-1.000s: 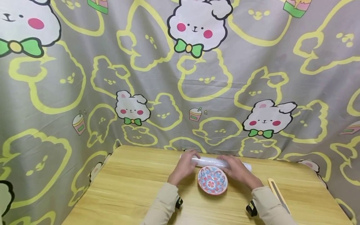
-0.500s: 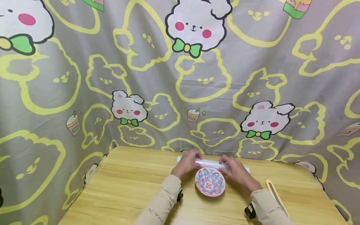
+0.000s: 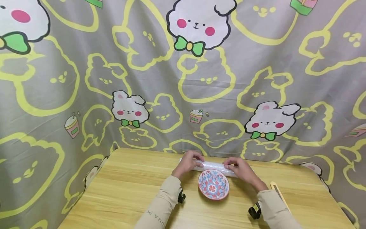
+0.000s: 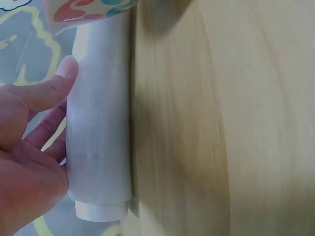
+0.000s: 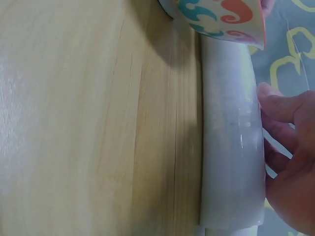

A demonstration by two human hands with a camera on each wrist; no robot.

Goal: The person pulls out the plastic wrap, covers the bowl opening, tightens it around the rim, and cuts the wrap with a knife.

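A whitish roll of plastic wrap (image 3: 213, 165) lies crosswise near the back of the wooden table. My left hand (image 3: 188, 163) holds its left part, the thumb on the near side and the fingers behind. My right hand (image 3: 240, 168) is at its right part, thumb and forefinger tips close together on the wrap. In the wrist views, the left thumb (image 4: 66, 69) and right thumb (image 5: 270, 96) lie against the upper side of the roll. Just in front of the roll, between my wrists, stands a bowl (image 3: 213, 187) with a red and blue pattern.
A yellow utility knife (image 3: 274, 185) lies to the right, partly hidden by my right sleeve. The wooden table (image 3: 128, 184) ends at a grey curtain (image 3: 160, 79) printed with white rabbits, which hangs behind it and along the left side.
The right thumb and forefinger have drawn closer together on the roll, and the right hand now covers its right end. The left hand stays on the roll. The head view has shifted slightly.
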